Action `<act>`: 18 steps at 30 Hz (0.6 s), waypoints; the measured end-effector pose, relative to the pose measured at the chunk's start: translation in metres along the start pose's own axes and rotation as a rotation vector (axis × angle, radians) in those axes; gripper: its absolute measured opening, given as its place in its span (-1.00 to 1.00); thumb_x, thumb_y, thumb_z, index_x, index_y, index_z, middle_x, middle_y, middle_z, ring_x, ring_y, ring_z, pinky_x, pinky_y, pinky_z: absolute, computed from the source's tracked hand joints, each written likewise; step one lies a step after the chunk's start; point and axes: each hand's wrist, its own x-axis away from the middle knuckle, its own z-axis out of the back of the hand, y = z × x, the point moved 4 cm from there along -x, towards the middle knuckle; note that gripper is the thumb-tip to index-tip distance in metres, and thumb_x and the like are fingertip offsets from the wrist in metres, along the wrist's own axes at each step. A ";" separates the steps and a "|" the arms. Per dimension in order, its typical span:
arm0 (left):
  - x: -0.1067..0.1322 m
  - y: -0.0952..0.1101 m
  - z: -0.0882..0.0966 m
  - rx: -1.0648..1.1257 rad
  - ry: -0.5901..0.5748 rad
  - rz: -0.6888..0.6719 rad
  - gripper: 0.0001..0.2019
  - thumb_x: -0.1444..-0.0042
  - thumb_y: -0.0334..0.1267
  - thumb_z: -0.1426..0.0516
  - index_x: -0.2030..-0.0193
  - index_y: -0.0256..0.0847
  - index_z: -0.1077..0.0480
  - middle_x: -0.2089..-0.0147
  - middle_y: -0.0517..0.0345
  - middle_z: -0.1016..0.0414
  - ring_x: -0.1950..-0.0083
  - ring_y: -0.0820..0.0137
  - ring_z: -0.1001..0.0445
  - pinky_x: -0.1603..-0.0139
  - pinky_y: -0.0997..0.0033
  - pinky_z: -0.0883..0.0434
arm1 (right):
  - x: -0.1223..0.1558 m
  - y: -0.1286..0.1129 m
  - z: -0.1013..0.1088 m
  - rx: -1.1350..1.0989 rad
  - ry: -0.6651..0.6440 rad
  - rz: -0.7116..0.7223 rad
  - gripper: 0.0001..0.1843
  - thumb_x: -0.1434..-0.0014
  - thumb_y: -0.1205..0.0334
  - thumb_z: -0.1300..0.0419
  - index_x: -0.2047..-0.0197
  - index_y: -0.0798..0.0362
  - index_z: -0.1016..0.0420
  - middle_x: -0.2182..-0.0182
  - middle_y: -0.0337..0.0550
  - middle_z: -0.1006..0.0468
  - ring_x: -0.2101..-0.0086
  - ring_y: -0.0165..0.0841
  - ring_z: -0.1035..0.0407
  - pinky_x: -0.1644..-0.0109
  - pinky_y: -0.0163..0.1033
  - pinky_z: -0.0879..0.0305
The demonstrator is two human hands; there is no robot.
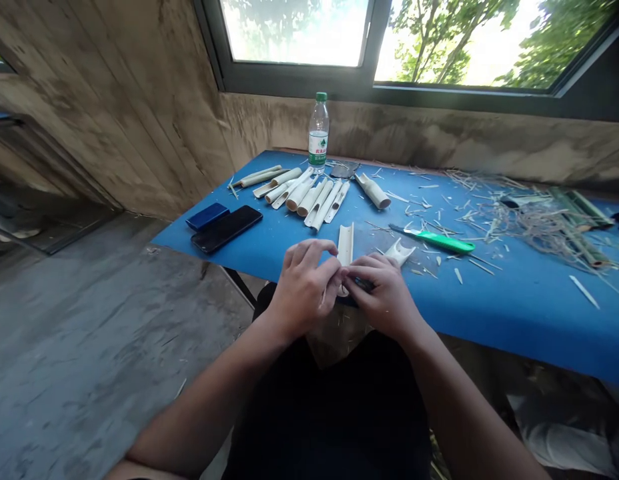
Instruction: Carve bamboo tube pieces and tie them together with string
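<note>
My left hand and my right hand meet at the table's front edge, fingers bent and fingertips together. Between and beneath them is a pale split bamboo piece, its hollow side facing up and its near end partly hidden. Both hands are closed in a pinch; what the left fingers grip is covered. Something small and dark shows inside my right hand, too hidden to name. Just beyond the right hand lies a notched bamboo piece. A green-handled knife rests to its right, blade pointing left.
Several cut bamboo pieces lie in a row on the blue table, with a single bamboo tube nearby. A plastic bottle stands behind. At left are a black phone and blue box; shavings cover the right.
</note>
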 end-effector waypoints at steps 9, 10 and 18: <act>-0.020 -0.009 -0.018 0.263 -0.080 0.096 -0.66 -0.59 -0.19 -0.09 0.27 -0.18 -0.50 0.22 0.04 -0.63 0.14 0.25 -0.59 0.06 0.25 -0.44 | -0.002 0.001 0.008 -0.113 -0.115 -0.065 -0.86 -0.36 0.27 -0.37 0.26 -0.10 -0.73 0.27 -0.23 -0.73 0.16 -0.19 -0.49 -0.10 0.05 -0.23; -0.019 -0.009 -0.016 0.279 -0.082 0.095 -0.67 -0.57 -0.20 -0.11 0.27 -0.19 -0.51 0.22 0.05 -0.64 0.14 0.25 -0.60 0.06 0.25 -0.44 | -0.002 0.002 0.007 -0.124 -0.096 -0.074 -0.83 -0.39 0.24 -0.37 0.29 -0.09 -0.73 0.31 -0.23 -0.72 0.19 -0.20 -0.49 -0.08 0.04 -0.24; 0.000 -0.012 0.011 0.413 -0.194 0.087 -0.82 -0.53 -0.35 -0.15 -0.03 -0.17 -0.62 0.03 0.02 -0.70 0.00 0.24 -0.66 -0.05 0.26 -0.53 | -0.001 0.007 0.010 -0.262 -0.016 -0.125 -0.88 -0.39 0.13 -0.43 0.19 -0.14 -0.84 0.34 -0.17 -0.75 0.26 -0.19 -0.54 0.13 -0.05 -0.43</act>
